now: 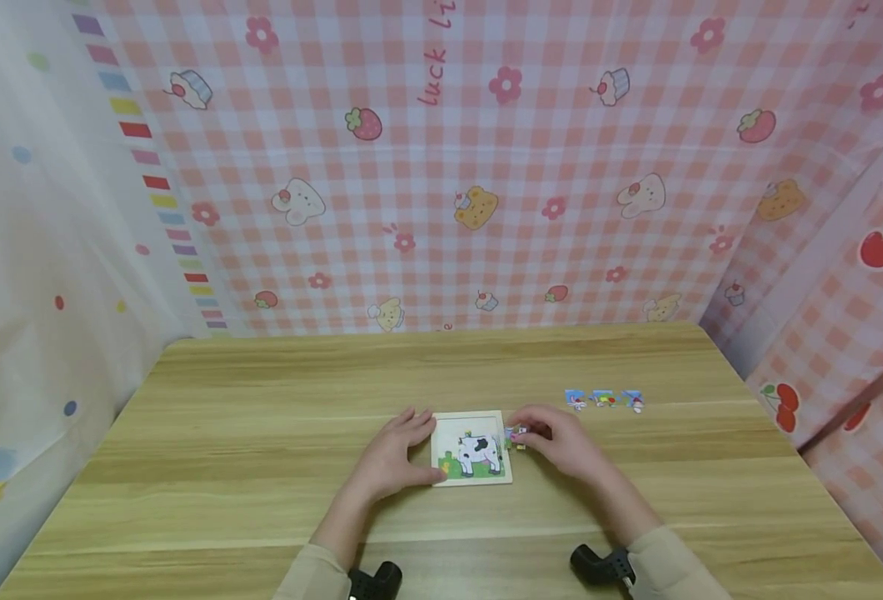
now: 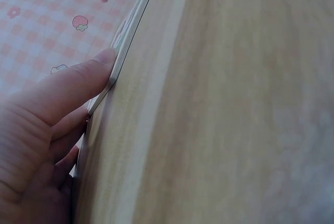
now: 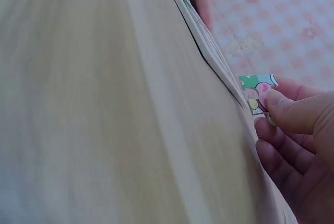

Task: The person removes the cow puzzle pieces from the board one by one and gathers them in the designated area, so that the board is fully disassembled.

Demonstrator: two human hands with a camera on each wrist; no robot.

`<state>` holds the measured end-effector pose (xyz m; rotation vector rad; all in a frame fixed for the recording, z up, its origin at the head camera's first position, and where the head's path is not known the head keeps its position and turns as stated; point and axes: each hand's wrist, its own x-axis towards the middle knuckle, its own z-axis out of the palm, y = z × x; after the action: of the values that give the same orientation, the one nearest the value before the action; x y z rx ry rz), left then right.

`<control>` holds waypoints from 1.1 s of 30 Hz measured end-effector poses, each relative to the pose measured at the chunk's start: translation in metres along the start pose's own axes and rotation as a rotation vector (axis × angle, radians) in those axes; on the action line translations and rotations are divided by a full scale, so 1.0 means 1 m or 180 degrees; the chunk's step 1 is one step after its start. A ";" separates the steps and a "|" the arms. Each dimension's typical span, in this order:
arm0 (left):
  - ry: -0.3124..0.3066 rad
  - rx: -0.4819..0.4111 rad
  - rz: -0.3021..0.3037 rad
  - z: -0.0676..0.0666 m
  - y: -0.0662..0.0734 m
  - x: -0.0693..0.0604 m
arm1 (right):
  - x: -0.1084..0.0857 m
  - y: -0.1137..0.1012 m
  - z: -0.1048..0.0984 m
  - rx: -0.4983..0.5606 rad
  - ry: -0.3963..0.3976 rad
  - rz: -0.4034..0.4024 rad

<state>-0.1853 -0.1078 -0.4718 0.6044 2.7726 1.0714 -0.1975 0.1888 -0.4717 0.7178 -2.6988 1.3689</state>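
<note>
A square wooden puzzle board lies flat on the table, showing a black-and-white cow on green grass, with a plain pale area along its top and upper left. My left hand rests along the board's left side, its thumb on the lower left corner and its fingers spread by the upper left one. Just right of the board, my right hand pinches a puzzle piece between thumb and fingers. Green, pink and yellow print shows on that piece; the fingertips cover part of it.
Three puzzle pieces, a left one, a middle one and a right one, lie in a row behind my right hand. The wood-grain table meets a pink checked cloth at its back edge.
</note>
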 end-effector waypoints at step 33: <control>0.0004 0.0012 0.0011 0.000 0.000 0.000 | -0.035 0.041 -0.064 -0.0970 0.0506 0.0021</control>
<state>-0.1854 -0.1074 -0.4721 0.6096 2.7764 1.0678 -0.1948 0.2722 -0.4715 0.5480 -2.6950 0.9374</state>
